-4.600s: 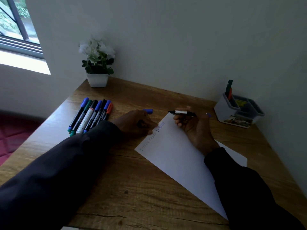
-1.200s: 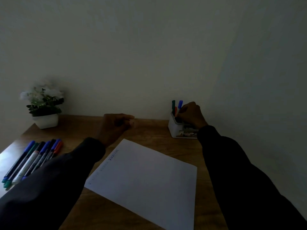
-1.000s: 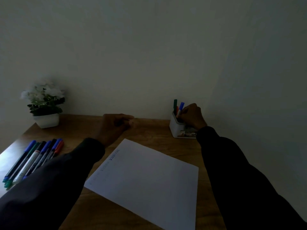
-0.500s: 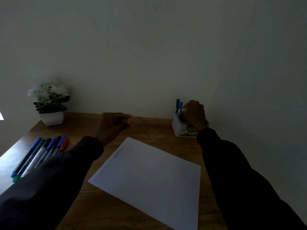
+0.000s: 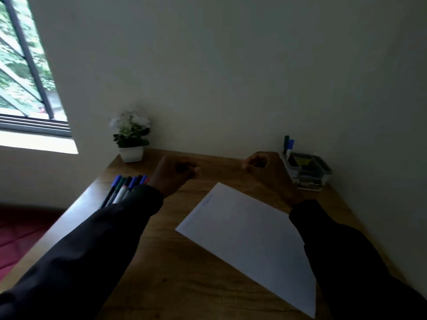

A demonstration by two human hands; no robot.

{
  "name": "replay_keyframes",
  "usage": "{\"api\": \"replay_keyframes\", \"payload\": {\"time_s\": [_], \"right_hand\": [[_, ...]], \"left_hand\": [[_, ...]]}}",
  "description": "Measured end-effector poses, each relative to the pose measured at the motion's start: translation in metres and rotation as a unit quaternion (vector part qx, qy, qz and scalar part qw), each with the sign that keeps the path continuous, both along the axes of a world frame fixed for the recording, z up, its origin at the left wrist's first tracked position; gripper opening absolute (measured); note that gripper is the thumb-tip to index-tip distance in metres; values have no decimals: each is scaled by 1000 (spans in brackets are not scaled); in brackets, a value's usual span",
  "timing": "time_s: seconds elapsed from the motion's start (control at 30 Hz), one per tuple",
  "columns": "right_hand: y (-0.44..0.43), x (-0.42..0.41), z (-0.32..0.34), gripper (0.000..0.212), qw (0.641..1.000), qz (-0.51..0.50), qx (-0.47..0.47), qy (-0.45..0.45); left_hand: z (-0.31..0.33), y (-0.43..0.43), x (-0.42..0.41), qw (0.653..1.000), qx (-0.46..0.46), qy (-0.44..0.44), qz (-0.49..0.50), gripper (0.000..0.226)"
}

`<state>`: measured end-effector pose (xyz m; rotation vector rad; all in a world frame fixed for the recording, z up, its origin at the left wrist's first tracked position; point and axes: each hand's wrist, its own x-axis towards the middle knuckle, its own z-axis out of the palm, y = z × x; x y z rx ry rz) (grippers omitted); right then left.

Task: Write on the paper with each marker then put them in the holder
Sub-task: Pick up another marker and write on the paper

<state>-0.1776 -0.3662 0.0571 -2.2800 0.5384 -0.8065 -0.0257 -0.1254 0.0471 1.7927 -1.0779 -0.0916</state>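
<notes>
A white paper (image 5: 249,232) lies at an angle on the wooden desk (image 5: 184,285), with faint writing near its far left corner. A row of several capped markers (image 5: 124,188) lies at the desk's left, partly hidden by my left sleeve. The grey and white holder (image 5: 305,174) stands at the far right corner, with a green and a blue marker (image 5: 288,144) upright in it. My left hand (image 5: 175,176) rests beside the marker row, fingers curled, holding nothing. My right hand (image 5: 265,169) hovers left of the holder, fingers curled, holding nothing.
A small white pot with a flowering plant (image 5: 131,139) stands at the desk's far left corner against the wall. A window (image 5: 25,88) is at the upper left. The wall closes the desk's far and right sides.
My right hand has let go of the blue marker in the holder and drawn back to the left. The view has swung left, bringing the window in. My left hand stays curled.
</notes>
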Motion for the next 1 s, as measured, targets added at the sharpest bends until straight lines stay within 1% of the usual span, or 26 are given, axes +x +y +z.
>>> {"api": "replay_keyframes", "payload": {"time_s": [0.13, 0.2, 0.27, 0.37, 0.5, 0.63, 0.73, 0.8, 1.0], "right_hand": [[41, 14, -8, 7, 998, 40, 14, 35], [60, 21, -10, 8, 996, 64, 38, 43], [75, 29, -14, 7, 994, 84, 41, 59], [95, 43, -20, 7, 990, 109, 25, 84], [122, 57, -26, 8, 985, 142, 2, 101], [152, 77, -31, 8, 980, 164, -19, 112], [176, 94, -36, 10, 976, 158, -41, 141], [192, 104, -39, 7, 976, 146, -52, 151], [224, 120, -48, 8, 980, 111, -73, 150]], "left_hand": [[-7, 37, 5, 999, 1, 46, 27, 17], [-10, 55, 7, 996, -14, 78, 34, 20], [-10, 71, 8, 994, -29, 98, 46, 23], [-8, 91, 10, 992, -51, 97, 61, 23], [-7, 116, 17, 995, -32, 66, 72, 22], [-9, 136, 20, 994, -32, 77, 72, 22], [-13, 146, 22, 993, -37, 74, 88, 19], [-14, 151, 24, 993, -35, 64, 96, 19], [-22, 162, 29, 992, -27, 71, 100, 19]]}}
